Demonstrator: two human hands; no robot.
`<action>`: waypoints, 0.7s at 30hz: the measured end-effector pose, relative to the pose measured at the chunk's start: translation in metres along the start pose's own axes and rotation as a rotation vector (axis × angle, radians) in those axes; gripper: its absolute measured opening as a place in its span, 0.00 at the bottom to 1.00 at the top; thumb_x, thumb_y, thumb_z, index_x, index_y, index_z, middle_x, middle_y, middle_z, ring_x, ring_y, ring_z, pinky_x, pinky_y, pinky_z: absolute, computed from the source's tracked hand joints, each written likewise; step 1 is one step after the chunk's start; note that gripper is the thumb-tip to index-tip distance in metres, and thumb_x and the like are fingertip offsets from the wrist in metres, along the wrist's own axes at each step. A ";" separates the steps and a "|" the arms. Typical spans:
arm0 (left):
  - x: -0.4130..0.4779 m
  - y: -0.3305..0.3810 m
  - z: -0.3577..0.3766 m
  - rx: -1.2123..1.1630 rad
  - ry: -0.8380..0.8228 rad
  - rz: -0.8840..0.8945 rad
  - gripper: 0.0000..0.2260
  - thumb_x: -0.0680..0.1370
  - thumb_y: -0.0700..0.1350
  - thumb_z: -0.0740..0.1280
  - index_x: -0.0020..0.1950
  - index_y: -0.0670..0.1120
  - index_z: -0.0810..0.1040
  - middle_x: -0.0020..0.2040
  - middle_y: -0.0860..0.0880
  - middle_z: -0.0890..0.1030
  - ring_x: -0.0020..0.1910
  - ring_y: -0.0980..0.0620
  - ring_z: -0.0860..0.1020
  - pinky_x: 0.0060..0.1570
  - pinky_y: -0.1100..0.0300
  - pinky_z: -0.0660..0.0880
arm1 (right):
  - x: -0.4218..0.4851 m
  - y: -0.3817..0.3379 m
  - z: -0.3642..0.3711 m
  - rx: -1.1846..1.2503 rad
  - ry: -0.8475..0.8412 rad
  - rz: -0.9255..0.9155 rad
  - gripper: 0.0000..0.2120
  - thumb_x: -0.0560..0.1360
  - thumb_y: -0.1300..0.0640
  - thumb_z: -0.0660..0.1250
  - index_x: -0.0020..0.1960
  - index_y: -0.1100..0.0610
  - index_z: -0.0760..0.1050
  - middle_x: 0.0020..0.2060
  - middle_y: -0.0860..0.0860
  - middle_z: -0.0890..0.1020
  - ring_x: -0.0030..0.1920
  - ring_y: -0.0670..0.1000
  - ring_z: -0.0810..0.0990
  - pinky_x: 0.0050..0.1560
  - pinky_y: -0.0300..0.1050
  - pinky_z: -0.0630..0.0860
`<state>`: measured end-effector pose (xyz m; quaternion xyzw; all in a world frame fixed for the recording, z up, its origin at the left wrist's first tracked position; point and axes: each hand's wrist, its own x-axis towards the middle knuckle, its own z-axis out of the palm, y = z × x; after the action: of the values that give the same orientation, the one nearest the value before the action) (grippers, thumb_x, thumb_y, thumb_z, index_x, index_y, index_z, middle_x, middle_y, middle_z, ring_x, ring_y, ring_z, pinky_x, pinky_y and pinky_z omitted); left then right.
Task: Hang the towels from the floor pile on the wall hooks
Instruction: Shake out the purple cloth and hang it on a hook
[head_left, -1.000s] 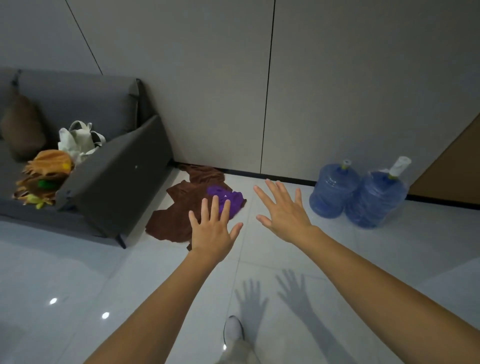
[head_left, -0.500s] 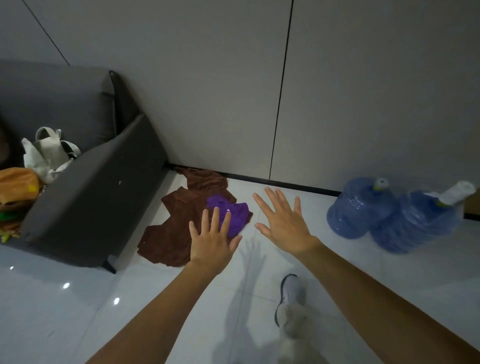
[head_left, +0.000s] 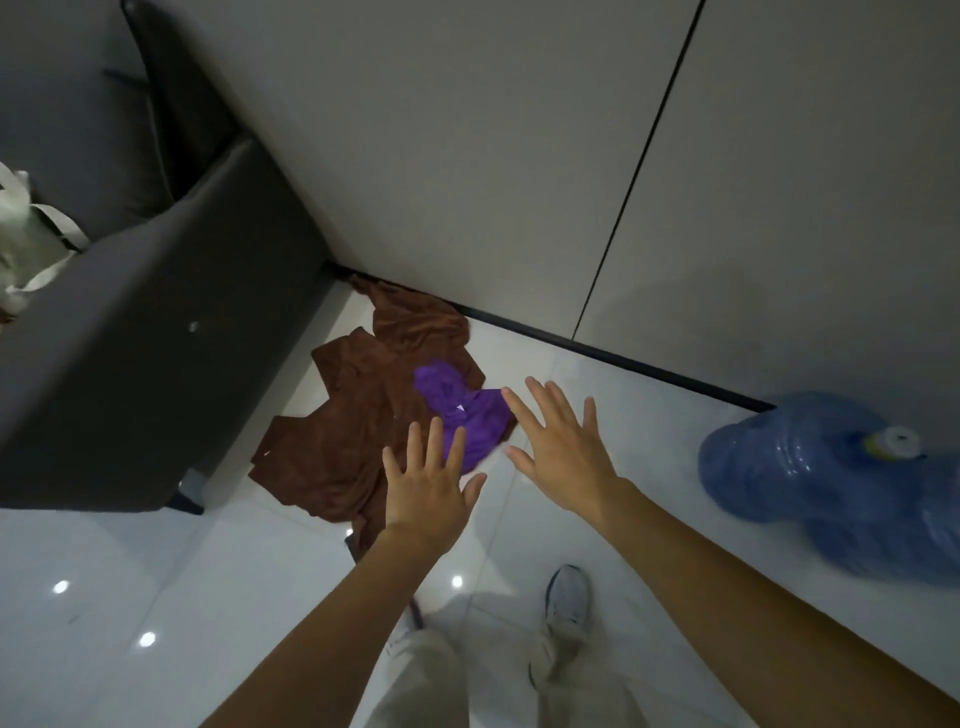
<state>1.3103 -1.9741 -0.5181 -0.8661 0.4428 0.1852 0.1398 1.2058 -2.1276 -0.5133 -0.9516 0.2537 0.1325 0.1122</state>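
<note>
Fingers spread wide on both your hands: your left hand (head_left: 426, 488) and right hand (head_left: 563, 447) reach out palm-down over the pile, holding nothing. Below them the purple towel (head_left: 462, 415) lies crumpled on the brown towels (head_left: 353, 426), on the white floor (head_left: 156, 597) between sofa (head_left: 130, 364) and water jug (head_left: 810, 457).

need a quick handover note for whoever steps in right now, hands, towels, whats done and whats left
Left hand: open, fingers spread, empty, over the near edge of the pile.
Right hand: open, empty, beside the purple towel.
Towels: the purple towel lies on top of the brown towels, on the floor between the sofa and the wall.
Done: nothing picked up or hung.
Left: lift each towel and hang it. No hooks are in view.
</note>
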 end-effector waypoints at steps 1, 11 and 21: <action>0.017 -0.001 0.013 0.004 -0.013 0.007 0.38 0.73 0.66 0.26 0.80 0.53 0.44 0.80 0.45 0.48 0.78 0.39 0.47 0.73 0.37 0.52 | 0.017 0.003 0.016 -0.011 -0.011 -0.003 0.36 0.78 0.36 0.52 0.78 0.46 0.40 0.79 0.52 0.46 0.78 0.58 0.46 0.73 0.66 0.48; 0.242 -0.029 0.279 0.005 -0.079 0.021 0.31 0.82 0.61 0.50 0.80 0.49 0.46 0.80 0.44 0.49 0.78 0.41 0.50 0.71 0.41 0.58 | 0.213 0.032 0.290 0.025 -0.012 0.002 0.34 0.80 0.40 0.55 0.79 0.48 0.44 0.79 0.53 0.49 0.78 0.58 0.47 0.74 0.61 0.48; 0.424 -0.061 0.425 -0.027 0.144 0.141 0.27 0.83 0.45 0.58 0.79 0.43 0.52 0.79 0.44 0.55 0.77 0.44 0.55 0.68 0.49 0.64 | 0.344 0.061 0.474 0.011 0.027 -0.090 0.33 0.81 0.43 0.55 0.79 0.50 0.45 0.78 0.52 0.51 0.78 0.55 0.48 0.74 0.58 0.47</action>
<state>1.5052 -2.0699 -1.0807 -0.8455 0.5092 0.1377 0.0826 1.3697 -2.2015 -1.0742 -0.9631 0.2131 0.1128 0.1198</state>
